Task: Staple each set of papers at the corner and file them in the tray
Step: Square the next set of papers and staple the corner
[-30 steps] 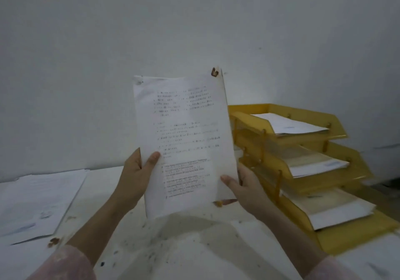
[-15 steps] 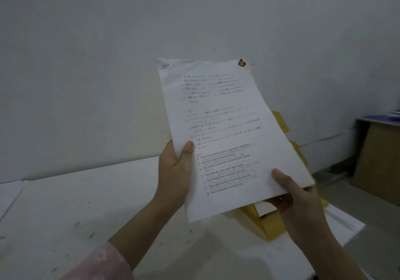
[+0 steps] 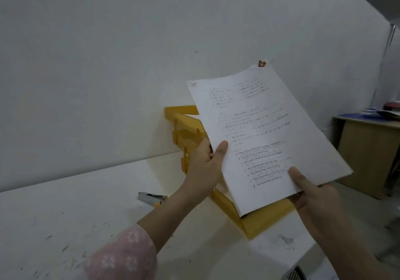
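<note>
Since half a second ago the paper set [image 3: 266,137] has swung toward the right of the frame and tilted flatter, and it now hangs in front of the yellow tray [image 3: 187,126] at centre. The left hand [image 3: 203,167] pinches its left edge, thumb on top; the right hand [image 3: 313,195] grips the bottom edge likewise. A small dark mark at the sheet's top-left corner looks like a staple, so stapling seems done and sliding the set into a tier remains. The stapler [image 3: 151,198] lies on the worktop [image 3: 65,225], lower left of the tray.
</note>
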